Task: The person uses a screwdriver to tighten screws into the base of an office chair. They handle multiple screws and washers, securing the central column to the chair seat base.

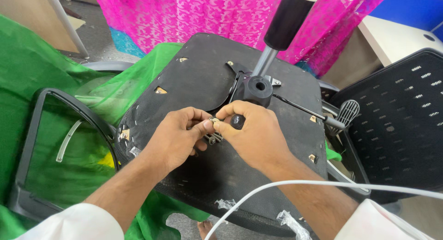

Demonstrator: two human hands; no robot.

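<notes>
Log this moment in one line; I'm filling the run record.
left hand: holds screws | right hand: pinches one | under: upturned chair seat

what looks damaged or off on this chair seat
The upturned seat base has torn fabric: small holes expose what lies beneath, and frayed shreds hang at its near edge.

Black seat base (194,87) is showing under silvery screws (213,137); green cloth (32,69) is glowing left, patterned pink fabric (207,14) is hanging behind, and a white cable (286,184) is crossing a black perforated backrest (401,111).
</notes>
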